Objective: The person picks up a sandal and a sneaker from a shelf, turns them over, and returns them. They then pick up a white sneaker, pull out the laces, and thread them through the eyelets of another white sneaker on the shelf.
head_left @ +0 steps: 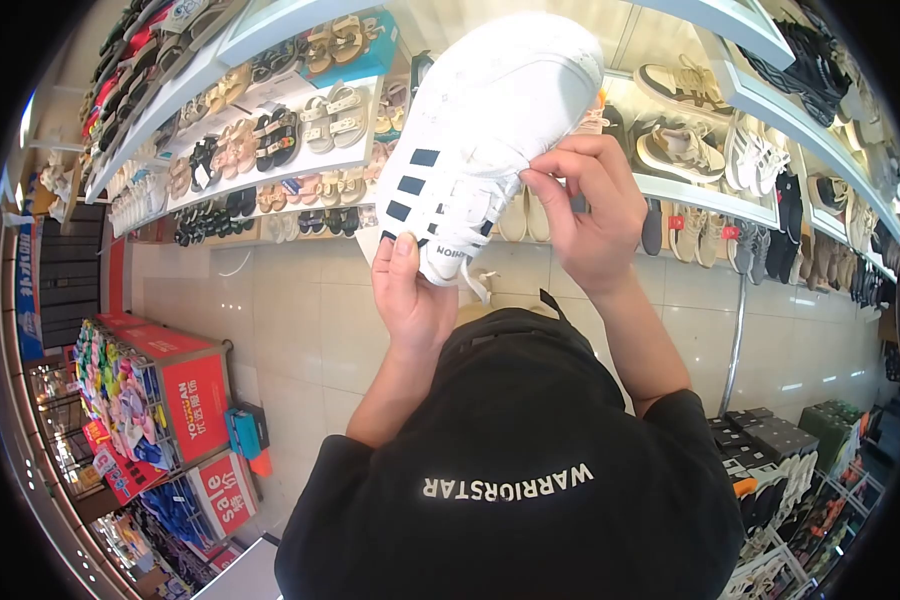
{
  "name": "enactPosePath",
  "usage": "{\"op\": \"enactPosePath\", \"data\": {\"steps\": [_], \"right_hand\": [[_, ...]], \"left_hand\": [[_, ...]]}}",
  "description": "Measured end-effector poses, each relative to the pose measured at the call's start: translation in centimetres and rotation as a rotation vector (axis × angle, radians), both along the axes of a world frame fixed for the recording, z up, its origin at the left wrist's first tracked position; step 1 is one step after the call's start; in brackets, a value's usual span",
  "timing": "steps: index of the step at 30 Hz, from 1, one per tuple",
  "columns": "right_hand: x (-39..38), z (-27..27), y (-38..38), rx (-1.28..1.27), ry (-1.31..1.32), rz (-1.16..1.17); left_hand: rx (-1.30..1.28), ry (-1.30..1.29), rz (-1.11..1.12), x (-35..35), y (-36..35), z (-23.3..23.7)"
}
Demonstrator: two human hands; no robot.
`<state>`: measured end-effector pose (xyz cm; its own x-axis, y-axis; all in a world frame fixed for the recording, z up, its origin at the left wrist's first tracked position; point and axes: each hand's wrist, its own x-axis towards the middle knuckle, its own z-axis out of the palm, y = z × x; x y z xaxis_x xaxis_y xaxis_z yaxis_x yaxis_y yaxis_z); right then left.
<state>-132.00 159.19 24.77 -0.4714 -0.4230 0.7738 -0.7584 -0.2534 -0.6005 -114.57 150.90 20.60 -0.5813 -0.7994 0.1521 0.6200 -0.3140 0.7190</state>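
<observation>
A white sneaker (500,90) with dark side stripes is held up before me, toe pointing away and heel toward me. My left hand (410,295) grips it near the heel and ankle opening, thumb on the near side; the other fingers are mostly hidden beneath. At the upper part of the lacing, my right hand (595,205) pinches with thumb and forefinger at the white shoelace (505,165). A loose lace end (477,288) dangles by the heel. Dark lettering shows on the tongue (452,250).
Ahead are shelves of sandals (335,120) on the left and sneakers (680,150) on the right. A red-sided display bin (198,400) stands at left. Stacked shoeboxes (770,440) are at lower right, on the tiled floor (300,310) side of a metal pole (735,340).
</observation>
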Motion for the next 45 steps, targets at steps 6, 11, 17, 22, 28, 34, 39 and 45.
{"op": "enactPosePath", "data": {"steps": [6,11,17,22,28,34,39,45], "right_hand": [[-0.9,0.4,0.6,0.209,-0.287,0.386],[-1.5,0.9,0.9,0.206,-0.522,0.679],[-1.3,0.2,0.4,0.19,-0.488,0.73],[0.6,0.1,-0.7,-0.014,-0.52,0.479],[3.0,0.1,-1.3,0.103,-0.053,0.041],[3.7,-0.3,-2.3,0.134,-0.158,-0.031],[3.2,-0.6,-2.1,0.278,-0.191,0.073],[1.1,0.1,-0.6,0.335,-0.103,0.383]], "left_hand": [[-0.124,-0.055,0.196,0.5,-0.3,-2.5],[-0.298,-0.053,0.239,1.4,-0.5,-2.1],[-0.306,-0.059,0.229,1.7,-0.8,-2.4],[-0.133,-0.05,0.195,1.5,-0.5,-1.7],[-0.037,-0.073,0.194,1.2,-0.2,-1.8],[-0.14,-0.055,0.21,1.3,0.0,-2.5],[-0.008,-0.038,0.167,1.4,-0.3,-2.5],[0.251,-0.01,-0.008,0.6,-0.3,-0.8]]}}
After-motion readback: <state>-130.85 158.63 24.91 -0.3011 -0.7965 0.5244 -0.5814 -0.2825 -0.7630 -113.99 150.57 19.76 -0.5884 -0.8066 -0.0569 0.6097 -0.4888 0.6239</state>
